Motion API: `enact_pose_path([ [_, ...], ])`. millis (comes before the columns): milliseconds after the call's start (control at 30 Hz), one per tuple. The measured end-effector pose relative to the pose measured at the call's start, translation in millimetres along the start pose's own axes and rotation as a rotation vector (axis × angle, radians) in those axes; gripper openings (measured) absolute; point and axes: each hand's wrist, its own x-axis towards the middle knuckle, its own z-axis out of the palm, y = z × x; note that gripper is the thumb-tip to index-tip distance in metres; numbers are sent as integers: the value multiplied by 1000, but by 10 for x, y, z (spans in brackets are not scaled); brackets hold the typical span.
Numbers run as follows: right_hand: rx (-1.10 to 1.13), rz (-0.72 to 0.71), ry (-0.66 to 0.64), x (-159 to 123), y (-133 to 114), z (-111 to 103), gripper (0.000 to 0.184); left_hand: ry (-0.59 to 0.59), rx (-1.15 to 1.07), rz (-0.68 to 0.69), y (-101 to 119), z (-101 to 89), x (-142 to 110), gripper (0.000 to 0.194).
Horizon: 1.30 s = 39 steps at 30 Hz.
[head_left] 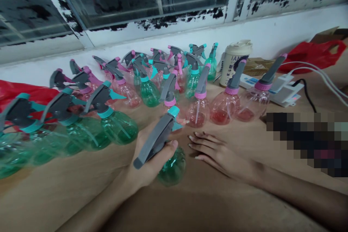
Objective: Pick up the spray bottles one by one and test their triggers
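My left hand [154,157] is closed around the neck of a green spray bottle [174,168] with a grey and turquoise trigger head, near the middle of the table. The bottle's neck is mostly hidden behind my thumb. My right hand [214,152] lies palm down on the tabletop just right of that bottle, fingers stretched out and holding nothing. Beyond my fingertips stand pink spray bottles [198,112] with grey heads and pink collars. Left of my left hand, several green spray bottles [119,128] with turquoise collars form a row.
More pink and green spray bottles [149,92] crowd the back by the wall. A paper coffee cup [234,63], a white power strip [285,96] with cables and a red plastic bag [312,56] are at the back right. Another red bag [27,92] lies at left.
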Motion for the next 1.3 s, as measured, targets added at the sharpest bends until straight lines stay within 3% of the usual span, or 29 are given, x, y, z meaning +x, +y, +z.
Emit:
enact_pose_path([
  [200, -13, 15, -65, 4, -7, -36, 39, -59, -9, 105, 33, 12, -1, 34],
  [400, 17, 20, -32, -4, -15, -44, 40, -12, 34, 31, 4, 31, -32, 21],
  [567, 38, 37, -28, -11, -3, -50, 43, -3, -29, 20, -30, 56, -55, 24],
  [767, 33, 7, -30, -28, 23, -28, 36, 41, -1, -9, -67, 66, -82, 10],
  [967, -11, 18, -36, -22, 24, -3, 38, 36, -33, -16, -34, 53, -76, 19],
  [1167, 16, 17, -16, -32, 52, 40, 39, -42, -98, -13, 7, 39, -50, 35],
  [1300, 69, 8, 27, -42, 78, 85, 38, -32, -21, -3, 5, 20, -48, 32],
])
